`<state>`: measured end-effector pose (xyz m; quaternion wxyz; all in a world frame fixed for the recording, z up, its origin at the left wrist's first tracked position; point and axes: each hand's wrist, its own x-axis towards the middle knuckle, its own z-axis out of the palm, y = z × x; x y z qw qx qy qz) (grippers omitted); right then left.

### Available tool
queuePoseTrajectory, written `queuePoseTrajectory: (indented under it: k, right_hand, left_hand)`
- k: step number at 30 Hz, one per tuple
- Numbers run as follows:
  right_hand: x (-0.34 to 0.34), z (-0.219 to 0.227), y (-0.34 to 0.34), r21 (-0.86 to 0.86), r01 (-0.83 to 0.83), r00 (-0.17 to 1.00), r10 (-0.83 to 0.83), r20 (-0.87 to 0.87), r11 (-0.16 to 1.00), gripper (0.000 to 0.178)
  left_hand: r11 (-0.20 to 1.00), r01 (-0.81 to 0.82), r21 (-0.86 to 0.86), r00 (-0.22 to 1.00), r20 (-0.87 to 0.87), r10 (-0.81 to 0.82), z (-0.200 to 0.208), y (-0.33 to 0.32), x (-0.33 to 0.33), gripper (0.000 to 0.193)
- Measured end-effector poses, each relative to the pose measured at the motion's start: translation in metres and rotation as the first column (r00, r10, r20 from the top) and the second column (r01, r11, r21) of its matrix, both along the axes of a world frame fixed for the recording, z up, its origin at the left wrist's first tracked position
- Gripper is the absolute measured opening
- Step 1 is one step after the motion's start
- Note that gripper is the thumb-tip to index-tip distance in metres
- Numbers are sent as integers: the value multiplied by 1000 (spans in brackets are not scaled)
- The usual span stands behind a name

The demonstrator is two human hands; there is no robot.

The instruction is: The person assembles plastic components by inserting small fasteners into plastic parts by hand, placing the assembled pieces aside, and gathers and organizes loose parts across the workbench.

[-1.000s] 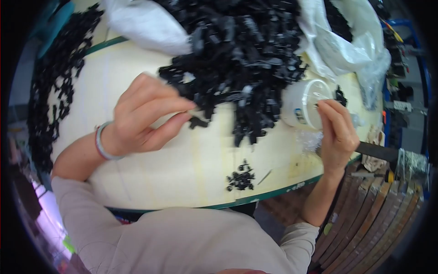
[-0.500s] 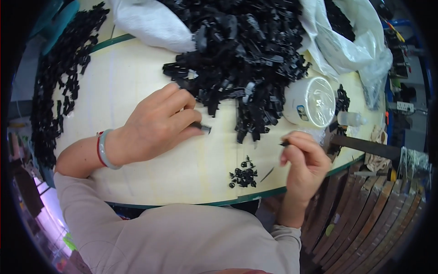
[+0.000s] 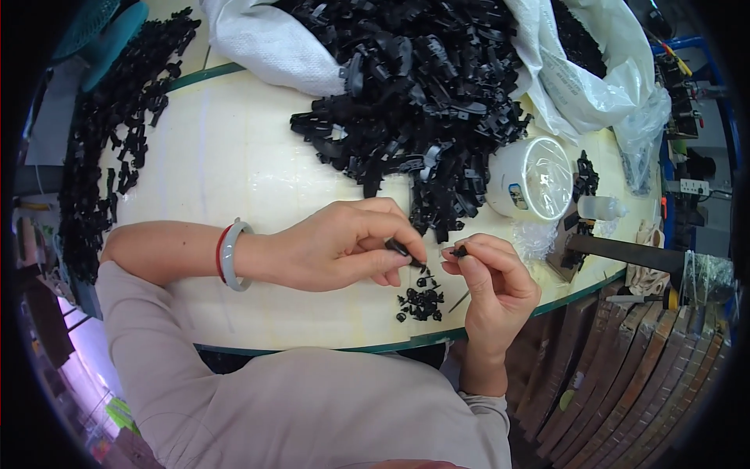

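Observation:
Between the thumb and fingers of my left hand (image 3: 351, 241) is a black plastic part (image 3: 398, 248), its far end partly covered by the fingers. My right hand (image 3: 498, 283) pinches a small black piece (image 3: 459, 252) at its fingertips. The two hands face each other with a narrow gap between the parts. Just below them on the tabletop (image 3: 289, 316) lies a little heap of small black pieces (image 3: 422, 303), some ring-shaped. A thin dark stick (image 3: 459, 302) rests beside that heap, close to my right hand. Beyond the hands spreads a big pile of black plastic parts (image 3: 426, 94).
A white tub (image 3: 500, 184) stands right of the pile, near a small clear bottle (image 3: 600, 208). White sacks (image 3: 273, 47) flank the pile. More black parts (image 3: 86, 203) line the left edge. At right, a dark metal bar (image 3: 625, 249) juts over the table edge.
My left hand has moved right and nearer to me, carrying the black plastic part away from the big pile. My right hand has shifted left with its small piece, closing the distance.

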<state>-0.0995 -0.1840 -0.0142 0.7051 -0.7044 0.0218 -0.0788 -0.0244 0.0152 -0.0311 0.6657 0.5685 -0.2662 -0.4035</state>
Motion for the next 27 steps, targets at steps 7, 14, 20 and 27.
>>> queuePoseTrajectory:
  k: [7, 14, 20, 27]
  right_hand:
    - [-9, -4, 16, 3, -15, 1000, 15, 8, 1000, 11]
    - [2, -3, 21, -210, 61, 987, -27, 159, 976, 17]
    - [4, -9, 21, -278, 57, 984, -6, 179, 959, 17]
    - [5, -10, 22, -278, 77, 985, -30, 172, 958, 17]
  left_hand:
    - [994, -97, -49, 959, -273, 80, -3, 0, 6, 34]
    - [991, -93, -99, 963, -264, 64, -9, 1, 3, 20]
    - [999, -13, 32, 989, -147, 17, -6, 1, 6, 20]
    - [999, -20, 34, 987, -156, 25, -7, 1, 7, 20]
